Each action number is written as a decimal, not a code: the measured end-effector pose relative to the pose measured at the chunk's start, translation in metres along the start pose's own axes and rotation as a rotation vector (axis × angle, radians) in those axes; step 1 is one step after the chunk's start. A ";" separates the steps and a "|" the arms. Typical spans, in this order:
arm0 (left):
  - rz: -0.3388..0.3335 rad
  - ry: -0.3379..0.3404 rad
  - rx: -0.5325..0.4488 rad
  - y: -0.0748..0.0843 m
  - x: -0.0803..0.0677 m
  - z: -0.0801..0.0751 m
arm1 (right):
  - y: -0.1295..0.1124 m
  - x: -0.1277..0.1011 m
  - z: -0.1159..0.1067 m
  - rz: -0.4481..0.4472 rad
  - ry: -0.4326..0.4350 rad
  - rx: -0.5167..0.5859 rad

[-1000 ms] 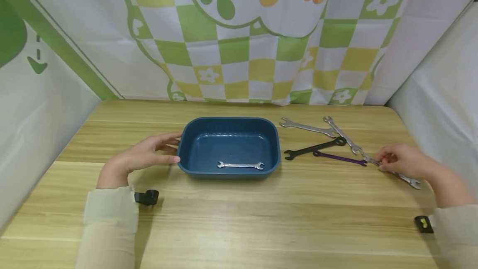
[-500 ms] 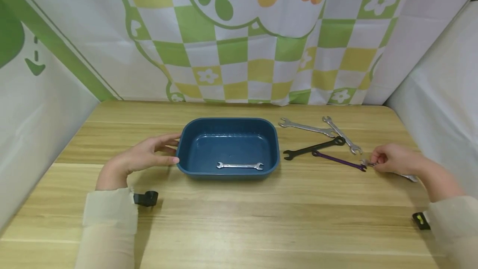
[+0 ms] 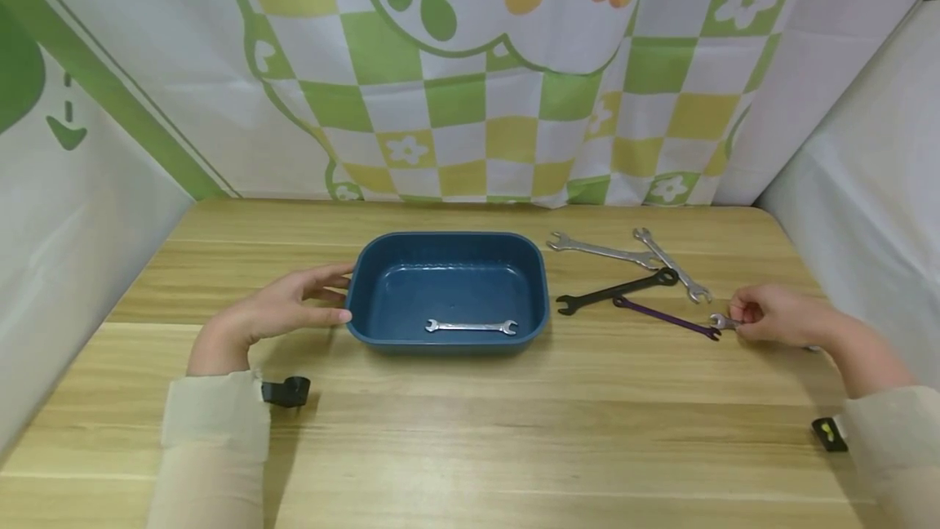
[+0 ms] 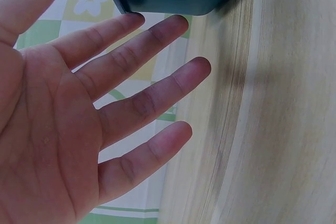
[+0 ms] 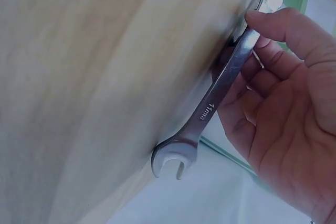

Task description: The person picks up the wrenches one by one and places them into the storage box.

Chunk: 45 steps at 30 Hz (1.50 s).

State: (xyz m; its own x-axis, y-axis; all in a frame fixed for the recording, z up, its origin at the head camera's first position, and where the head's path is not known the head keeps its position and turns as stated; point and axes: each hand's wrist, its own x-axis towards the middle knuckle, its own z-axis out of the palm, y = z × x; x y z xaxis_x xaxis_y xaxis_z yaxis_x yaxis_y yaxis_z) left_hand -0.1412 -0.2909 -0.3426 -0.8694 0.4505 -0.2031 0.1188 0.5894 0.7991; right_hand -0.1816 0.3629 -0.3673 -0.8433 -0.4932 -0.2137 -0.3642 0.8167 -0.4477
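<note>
My right hand (image 3: 786, 318) pinches a silver double open-end wrench (image 5: 223, 80) between thumb and fingers, at the right of the table. One open end of it pokes out past the fingertips in the head view; most of the rest is covered by the hand. "11mm" is stamped near its other end in the right wrist view. With fingers spread and straight, my left hand (image 3: 286, 300) touches the left wall of a blue plastic box (image 3: 448, 347). Inside the box, near its front wall, lies a small silver wrench (image 3: 472, 327).
Right of the box lie a purple wrench (image 3: 667, 317), a black wrench (image 3: 613, 292) and two silver wrenches, one long (image 3: 605, 251) and one slanted (image 3: 671, 264). A checked curtain (image 3: 485, 104) hangs behind the wooden table (image 3: 470, 447).
My right hand has shifted slightly left, and the wrench in it has turned a little. The purple wrench's right end has moved slightly toward the front. My left hand stays at the box.
</note>
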 end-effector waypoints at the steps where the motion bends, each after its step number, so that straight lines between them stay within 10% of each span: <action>1: 0.001 0.000 0.001 0.000 0.000 0.000 | 0.000 0.000 0.000 -0.009 0.000 0.009; 45: 0.002 -0.004 0.003 0.001 -0.001 0.000 | -0.004 0.002 0.001 -0.084 0.158 0.047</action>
State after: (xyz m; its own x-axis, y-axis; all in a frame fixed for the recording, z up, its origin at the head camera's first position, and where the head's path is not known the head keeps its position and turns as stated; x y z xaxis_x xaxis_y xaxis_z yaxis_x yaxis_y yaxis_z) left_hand -0.1406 -0.2909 -0.3419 -0.8673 0.4542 -0.2036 0.1217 0.5901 0.7981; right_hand -0.1819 0.3583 -0.3666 -0.8636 -0.5029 -0.0361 -0.4203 0.7576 -0.4995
